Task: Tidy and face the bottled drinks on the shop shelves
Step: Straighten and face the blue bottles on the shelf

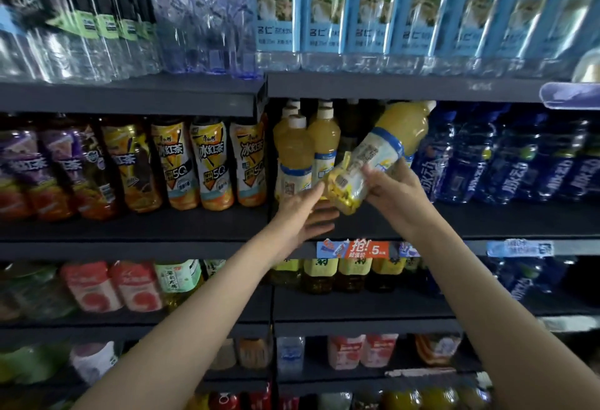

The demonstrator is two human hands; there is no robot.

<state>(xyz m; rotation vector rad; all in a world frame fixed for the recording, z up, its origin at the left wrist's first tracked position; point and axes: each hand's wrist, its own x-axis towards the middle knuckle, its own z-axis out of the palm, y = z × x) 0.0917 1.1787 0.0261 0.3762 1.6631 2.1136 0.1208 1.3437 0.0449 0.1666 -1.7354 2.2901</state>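
A yellow juice bottle with a white and blue label is tilted, its cap pointing up to the right, above the middle shelf. My right hand grips its lower part from the right. My left hand is under the bottle's base with fingers straight, touching or close to it. Two upright yellow juice bottles stand just left of it, with more behind them.
Iced tea bottles fill the shelf to the left, dark blue drink bottles to the right. Water bottles with light blue labels line the shelf above. Price tags hang on the shelf edge; more drinks sit below.
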